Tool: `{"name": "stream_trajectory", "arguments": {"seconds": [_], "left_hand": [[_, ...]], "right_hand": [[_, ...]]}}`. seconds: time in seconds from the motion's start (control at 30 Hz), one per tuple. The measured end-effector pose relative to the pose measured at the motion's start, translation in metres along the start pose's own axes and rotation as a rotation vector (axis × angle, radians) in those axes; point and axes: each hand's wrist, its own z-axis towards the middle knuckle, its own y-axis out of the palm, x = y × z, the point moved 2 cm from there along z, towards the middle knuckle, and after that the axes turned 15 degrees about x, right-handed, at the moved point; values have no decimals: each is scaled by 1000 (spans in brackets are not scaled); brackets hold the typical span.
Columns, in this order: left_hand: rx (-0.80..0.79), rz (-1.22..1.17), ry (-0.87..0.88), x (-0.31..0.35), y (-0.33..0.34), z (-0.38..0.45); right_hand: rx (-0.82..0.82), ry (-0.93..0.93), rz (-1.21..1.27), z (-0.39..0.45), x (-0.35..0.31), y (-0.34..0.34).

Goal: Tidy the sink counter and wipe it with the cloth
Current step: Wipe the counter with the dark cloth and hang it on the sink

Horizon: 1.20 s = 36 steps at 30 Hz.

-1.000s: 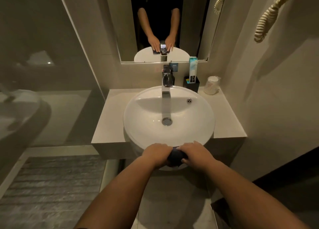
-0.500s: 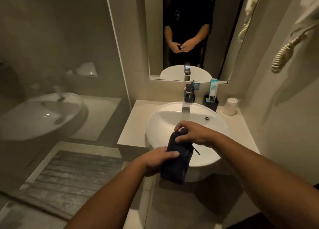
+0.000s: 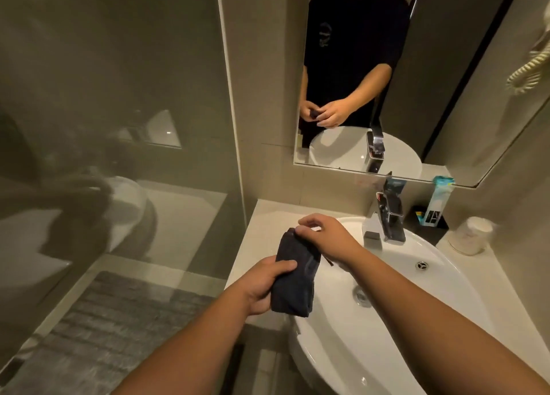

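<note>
A dark folded cloth [image 3: 294, 278] hangs upright in the air over the left rim of the white round sink [image 3: 416, 320]. My left hand [image 3: 262, 287] grips its lower half from the left, thumb across the front. My right hand [image 3: 324, 236] pinches the cloth's top edge with thumb and fingers. The pale stone counter [image 3: 268, 225] lies bare just behind and left of the cloth.
A chrome tap [image 3: 387, 219] stands at the sink's back. A black holder [image 3: 431, 222] with a toothpaste box [image 3: 439, 198] and a wrapped cup [image 3: 471, 235] sit at the back right. A mirror [image 3: 387, 67] hangs above. A glass partition [image 3: 119, 126] closes the left side, with a grey floor mat [image 3: 98, 329] below.
Both hands lifted the cloth from the sink's front rim and stretched it upright. It now hangs farther left, over the sink's left edge, as my view turned left.
</note>
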Motion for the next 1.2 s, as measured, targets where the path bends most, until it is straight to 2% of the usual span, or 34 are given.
{"name": "stream_trajectory", "arguments": {"seconds": [0.1,0.17,0.3,0.37,0.5,0.57,0.63,0.7,0.73,0.77,0.9,1.03,1.2], "left_hand": [[156,-7,8,20,-19,46],[302,69,62,34,-34,74],[524,521,242,69,-63,123],[591,676,313,87,-70,146],[735,1054,582,120,-68,190],[704,1229,739,125,-66,212],[524,1494,812,115,-66,238],[223,1778,770,90,-72,265],[104,1860,727,77,-76,275],[50,1890,697,67,-81,280],[43,1881,694,58,-83,278],[132,1855,689,49,-79,255],[207,1847,653,-9,-96,166]], "right_hand": [[174,68,-160,42,36,-3],[225,74,-325,63,66,-6],[270,-2,-608,91,114,2],[290,-71,-660,97,128,12],[365,-172,-725,101,141,26],[414,-177,-762,102,143,31],[434,-178,-811,102,146,34],[435,-189,-852,105,153,38],[434,-192,-865,106,156,39],[431,-200,-873,108,159,39],[432,-248,-891,108,160,42],[456,-284,-841,106,153,41],[452,-311,-821,103,150,38]]}}
